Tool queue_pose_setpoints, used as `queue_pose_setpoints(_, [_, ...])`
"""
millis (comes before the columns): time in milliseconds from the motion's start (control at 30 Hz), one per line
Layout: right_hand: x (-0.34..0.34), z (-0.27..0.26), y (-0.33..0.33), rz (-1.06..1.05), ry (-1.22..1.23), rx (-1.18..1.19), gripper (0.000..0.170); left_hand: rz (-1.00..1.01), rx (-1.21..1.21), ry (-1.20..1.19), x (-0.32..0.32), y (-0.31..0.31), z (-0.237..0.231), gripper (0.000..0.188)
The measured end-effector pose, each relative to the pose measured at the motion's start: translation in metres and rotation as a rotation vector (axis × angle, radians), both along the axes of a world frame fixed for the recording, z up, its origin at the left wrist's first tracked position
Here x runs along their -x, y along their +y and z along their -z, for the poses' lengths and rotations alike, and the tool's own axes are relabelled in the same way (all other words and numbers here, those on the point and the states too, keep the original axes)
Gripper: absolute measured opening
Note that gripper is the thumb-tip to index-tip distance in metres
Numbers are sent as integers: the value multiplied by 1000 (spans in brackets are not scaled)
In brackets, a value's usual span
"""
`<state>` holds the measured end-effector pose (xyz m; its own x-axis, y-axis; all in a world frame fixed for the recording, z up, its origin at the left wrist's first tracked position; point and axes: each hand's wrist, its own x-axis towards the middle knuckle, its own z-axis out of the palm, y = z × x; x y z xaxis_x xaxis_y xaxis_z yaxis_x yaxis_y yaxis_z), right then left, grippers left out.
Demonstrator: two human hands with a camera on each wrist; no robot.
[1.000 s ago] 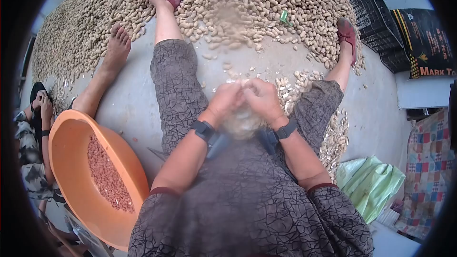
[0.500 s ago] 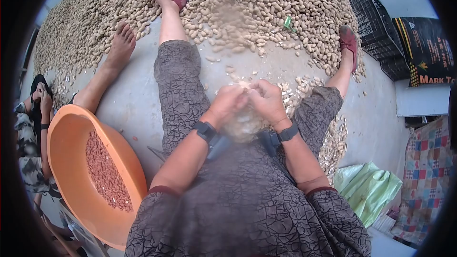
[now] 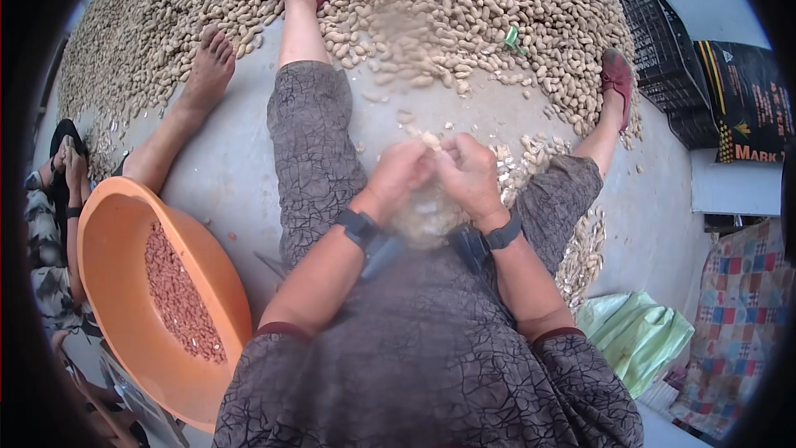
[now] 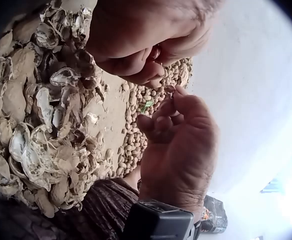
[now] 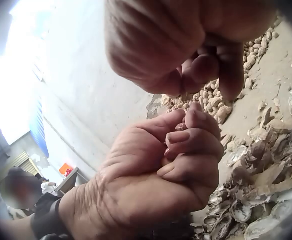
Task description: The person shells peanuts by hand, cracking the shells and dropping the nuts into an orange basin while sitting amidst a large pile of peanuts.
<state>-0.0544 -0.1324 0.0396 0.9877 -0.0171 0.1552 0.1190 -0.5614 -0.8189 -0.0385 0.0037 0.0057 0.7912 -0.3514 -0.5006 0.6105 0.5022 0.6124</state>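
Note:
Both hands meet above the lap in the head view. The left hand (image 3: 396, 176), blurred, curls its fingers round reddish peanut kernels (image 5: 181, 127), which show between the fingers in the right wrist view. A pale peanut shell (image 3: 431, 141) sits at the fingertips between the hands. The right hand (image 3: 471, 176) has its fingers curled; in the left wrist view its thumb and forefinger pinch a small brown piece (image 4: 170, 89). Broken shells (image 4: 43, 107) lie heaped beneath the hands. The right hand's inner fingers are partly hidden.
Whole peanuts (image 3: 464, 0) spread beyond the feet. An orange basin (image 3: 236, 307) holding reddish kernels stands at left, beside another person's bare foot (image 3: 211, 66). At right are a black crate (image 3: 663, 58), a printed black bag (image 3: 746, 99) and a green sack (image 3: 634, 340).
The hands stay close together while their fingers shift slightly. The pale shell between the fingertips shows more plainly. The head view has shifted a little.

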Motion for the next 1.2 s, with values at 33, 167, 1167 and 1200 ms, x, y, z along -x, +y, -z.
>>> queue_pose_setpoints(33, [-3,1,-1,-5,1,2,11,-5,2,1,-3,1,1,17])
queue_pose_setpoints(167, [-14,-9,-21,-198,182,-2,13,-301,45,157,-10,15,4,15])
queue_pose_setpoints(1167, [-135,63,41,-218,-4,444,11,-413,58,227,-24,14,25,23])
queue_pose_setpoints(1200, [-129,53,41,-168,113,184,11,-446,85,269,-24,15,28,24])
